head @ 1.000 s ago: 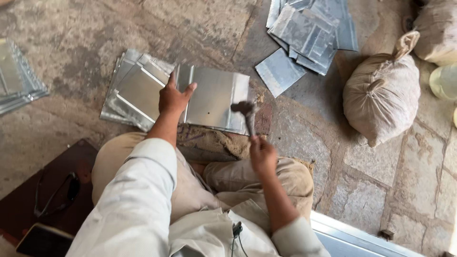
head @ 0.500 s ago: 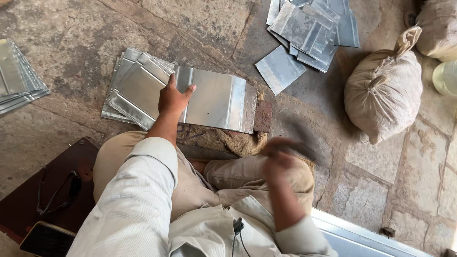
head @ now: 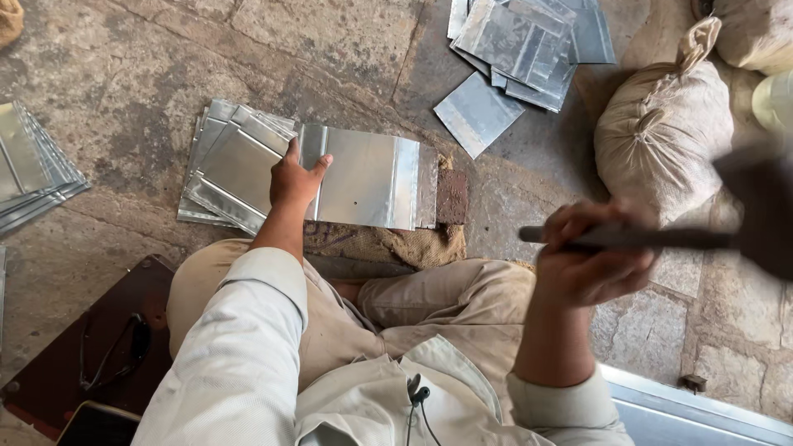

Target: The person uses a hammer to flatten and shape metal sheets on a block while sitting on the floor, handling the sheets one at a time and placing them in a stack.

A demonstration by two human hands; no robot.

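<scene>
Sheet metal (head: 368,177), a shiny rectangular piece with folded edges, is laid flat across a dark block (head: 450,196) on a pad of burlap (head: 380,244), apparently so that its right edge is backed by something hard while the cloth cushions the rest. It is pinned by the left hand (head: 293,177), spread open with the palm and fingers pressed on the sheet's left part, well away from the right edge. A hammer (head: 661,239) is gripped in the right hand (head: 591,260), fingers closed tight round the dark handle, raised to the right of the sheet and nearer the camera; its head is blurred at the right margin, so its shape cannot be told with certainty.

Under and left of the pinned sheet, a fanned stack of like sheets (head: 227,165) is kept within reach. More sheets (head: 529,41) are heaped on the far side of the stone floor (head: 124,58), and another pile (head: 33,165) sits at the left edge. A tied cloth sack (head: 661,132) rests to the right. Spectacles (head: 111,351) are set aside on a dark board at near left.
</scene>
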